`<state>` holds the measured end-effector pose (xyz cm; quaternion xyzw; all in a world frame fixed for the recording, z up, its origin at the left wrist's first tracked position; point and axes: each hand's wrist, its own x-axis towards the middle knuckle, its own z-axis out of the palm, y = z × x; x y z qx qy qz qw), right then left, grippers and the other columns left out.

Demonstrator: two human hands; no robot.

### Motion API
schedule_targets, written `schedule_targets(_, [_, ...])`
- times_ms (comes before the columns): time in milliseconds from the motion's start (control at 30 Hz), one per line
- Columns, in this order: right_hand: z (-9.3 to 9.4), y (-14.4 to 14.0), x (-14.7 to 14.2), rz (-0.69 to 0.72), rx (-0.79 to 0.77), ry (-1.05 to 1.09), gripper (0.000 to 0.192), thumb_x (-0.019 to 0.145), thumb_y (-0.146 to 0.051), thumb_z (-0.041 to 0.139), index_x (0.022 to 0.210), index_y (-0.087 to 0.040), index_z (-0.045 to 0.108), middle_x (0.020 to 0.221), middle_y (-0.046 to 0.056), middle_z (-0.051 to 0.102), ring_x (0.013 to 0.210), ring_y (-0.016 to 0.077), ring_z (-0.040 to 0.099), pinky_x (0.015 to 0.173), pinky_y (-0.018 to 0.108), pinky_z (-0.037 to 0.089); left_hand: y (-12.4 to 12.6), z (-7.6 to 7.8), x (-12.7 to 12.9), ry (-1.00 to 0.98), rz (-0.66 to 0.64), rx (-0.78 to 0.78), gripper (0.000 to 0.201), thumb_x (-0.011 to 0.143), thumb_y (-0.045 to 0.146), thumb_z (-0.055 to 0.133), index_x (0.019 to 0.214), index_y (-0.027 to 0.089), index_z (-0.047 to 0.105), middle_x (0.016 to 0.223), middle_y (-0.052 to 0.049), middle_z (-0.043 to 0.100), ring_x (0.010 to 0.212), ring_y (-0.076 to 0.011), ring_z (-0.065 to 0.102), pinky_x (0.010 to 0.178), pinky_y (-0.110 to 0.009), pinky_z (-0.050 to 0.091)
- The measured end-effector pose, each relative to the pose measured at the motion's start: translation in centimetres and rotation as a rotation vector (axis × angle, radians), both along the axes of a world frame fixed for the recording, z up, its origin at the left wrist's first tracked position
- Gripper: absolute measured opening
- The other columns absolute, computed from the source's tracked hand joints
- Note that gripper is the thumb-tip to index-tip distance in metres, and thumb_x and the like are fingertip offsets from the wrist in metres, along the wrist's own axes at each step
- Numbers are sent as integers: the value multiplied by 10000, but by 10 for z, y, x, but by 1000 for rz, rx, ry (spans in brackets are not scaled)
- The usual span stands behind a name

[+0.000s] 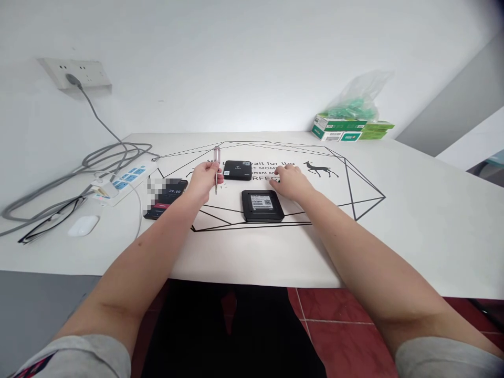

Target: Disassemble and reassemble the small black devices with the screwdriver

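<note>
My left hand (203, 181) is closed around a screwdriver (216, 156) with a clear, pinkish handle; its metal shaft points down over the table. Beside it lies a flat black box-shaped device (237, 170) with small stickers. A few tiny pieces, too small to name, lie just in front of that device. Closer to me rests a black rectangular case (263, 206) with a white printed label facing up. My right hand (292, 182) is low over the table behind the case's right corner, its thumb and fingers bent but apart. Whether its fingertips touch anything small is unclear.
On the left lie a phone (168, 197) showing a timer, a power strip (128, 178) with coiled grey cable, glasses (53, 218) and a white earbud case (84, 226). Green-and-white boxes (340, 126) under a plastic bag (356, 105) stand at the back right by the wall.
</note>
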<state>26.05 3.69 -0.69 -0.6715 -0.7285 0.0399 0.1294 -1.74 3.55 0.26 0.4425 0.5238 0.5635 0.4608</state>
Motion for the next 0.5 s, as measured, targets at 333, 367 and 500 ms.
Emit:
schedule_targets(333, [14, -35, -21, 660, -338, 78, 1175, 648, -639, 934, 1671, -279, 480, 1656, 146, 540, 1537, 466, 464, 1273, 626, 416, -14, -3, 18, -343, -147, 23, 275, 984, 68, 738, 1161, 217, 589, 1019, -15, 731, 924, -161, 803, 1081, -469, 603])
schedule_targets(367, [13, -36, -24, 669, -323, 77, 1161, 668, -635, 920, 1674, -265, 476, 1664, 156, 530, 1545, 467, 455, 1282, 637, 399, -13, -4, 18, -322, -143, 33, 277, 984, 79, 740, 1159, 227, 584, 1031, -12, 729, 952, -165, 805, 1091, -472, 594])
schedule_targets(500, [8, -34, -33, 705, -293, 95, 1148, 699, -633, 900, 1686, -248, 459, 1706, 173, 493, 1582, 481, 415, 1310, 681, 337, -12, -7, 19, -232, -115, 93, 293, 993, 136, 739, 1146, 258, 520, 1051, -9, 725, 998, -184, 804, 1065, -491, 604])
